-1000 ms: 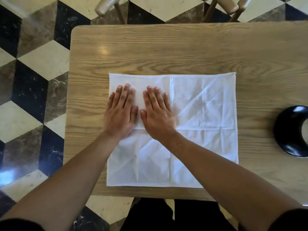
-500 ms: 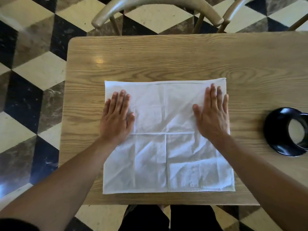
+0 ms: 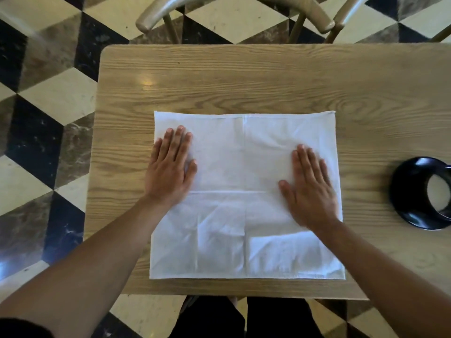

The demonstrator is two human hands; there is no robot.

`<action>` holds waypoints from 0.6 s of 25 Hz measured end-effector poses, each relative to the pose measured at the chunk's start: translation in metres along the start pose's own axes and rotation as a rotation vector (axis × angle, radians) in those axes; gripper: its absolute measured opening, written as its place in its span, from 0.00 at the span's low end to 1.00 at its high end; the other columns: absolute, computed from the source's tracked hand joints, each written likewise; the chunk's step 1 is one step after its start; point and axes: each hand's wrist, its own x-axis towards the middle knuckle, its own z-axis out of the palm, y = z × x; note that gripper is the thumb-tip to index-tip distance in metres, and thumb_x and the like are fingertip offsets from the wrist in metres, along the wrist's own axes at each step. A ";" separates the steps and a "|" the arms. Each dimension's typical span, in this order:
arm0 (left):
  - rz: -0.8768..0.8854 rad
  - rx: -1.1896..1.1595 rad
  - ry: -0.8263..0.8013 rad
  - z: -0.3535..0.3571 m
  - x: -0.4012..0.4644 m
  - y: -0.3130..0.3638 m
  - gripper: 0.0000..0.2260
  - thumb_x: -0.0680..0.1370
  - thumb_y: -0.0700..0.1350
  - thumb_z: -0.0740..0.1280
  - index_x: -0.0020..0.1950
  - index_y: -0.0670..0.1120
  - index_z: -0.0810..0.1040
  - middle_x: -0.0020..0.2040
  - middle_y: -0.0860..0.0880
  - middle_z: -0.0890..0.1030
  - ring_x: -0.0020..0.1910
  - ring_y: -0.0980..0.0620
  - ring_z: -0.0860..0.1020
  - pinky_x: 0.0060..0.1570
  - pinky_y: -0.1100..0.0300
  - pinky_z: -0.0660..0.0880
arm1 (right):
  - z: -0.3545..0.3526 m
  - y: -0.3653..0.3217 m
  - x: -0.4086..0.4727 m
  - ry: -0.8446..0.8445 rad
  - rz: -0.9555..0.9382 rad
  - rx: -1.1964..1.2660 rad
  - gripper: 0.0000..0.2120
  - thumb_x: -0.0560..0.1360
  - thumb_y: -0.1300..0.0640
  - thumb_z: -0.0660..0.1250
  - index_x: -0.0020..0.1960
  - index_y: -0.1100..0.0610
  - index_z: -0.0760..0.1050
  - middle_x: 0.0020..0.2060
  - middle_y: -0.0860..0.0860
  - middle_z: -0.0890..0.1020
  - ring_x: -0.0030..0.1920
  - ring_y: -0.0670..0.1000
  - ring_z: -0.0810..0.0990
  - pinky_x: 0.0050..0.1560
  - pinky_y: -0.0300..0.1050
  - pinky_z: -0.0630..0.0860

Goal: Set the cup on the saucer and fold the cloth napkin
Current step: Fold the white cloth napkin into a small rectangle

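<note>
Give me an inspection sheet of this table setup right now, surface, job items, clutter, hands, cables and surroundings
Surface: wooden table, light grain, rounded corner at far left.
Job's things: white cloth napkin spread flat and unfolded, creases showing, near the front edge. Black saucer at the right edge of view, cut off by the frame; it seems to carry a cup, too cropped to tell.
Clutter: nothing seen.
Hands: left hand flat on the napkin's left edge, fingers straight; right hand flat near its right edge, slightly blurred.
Cables: nothing seen.
Surroundings: wooden chair across the table, a second one beside it; checkered tile floor.
</note>
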 end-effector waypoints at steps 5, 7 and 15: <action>0.011 -0.149 0.035 -0.003 0.000 -0.002 0.27 0.83 0.54 0.53 0.81 0.43 0.61 0.82 0.44 0.59 0.82 0.45 0.55 0.80 0.42 0.54 | -0.010 0.020 -0.002 -0.026 0.055 -0.016 0.36 0.82 0.41 0.50 0.81 0.62 0.53 0.82 0.58 0.54 0.82 0.56 0.51 0.80 0.60 0.53; 0.026 -0.237 0.118 -0.013 -0.006 -0.001 0.24 0.84 0.50 0.54 0.77 0.39 0.67 0.80 0.41 0.65 0.81 0.42 0.59 0.78 0.40 0.57 | -0.014 -0.004 -0.007 -0.015 0.107 0.029 0.35 0.83 0.43 0.49 0.82 0.63 0.50 0.82 0.59 0.52 0.82 0.57 0.48 0.80 0.61 0.50; 0.039 -0.016 -0.012 0.003 -0.092 0.017 0.30 0.85 0.55 0.50 0.82 0.38 0.54 0.83 0.39 0.53 0.83 0.42 0.51 0.79 0.41 0.56 | 0.014 -0.184 -0.017 -0.084 -0.225 0.159 0.31 0.84 0.47 0.52 0.82 0.60 0.51 0.82 0.56 0.49 0.82 0.57 0.44 0.81 0.59 0.47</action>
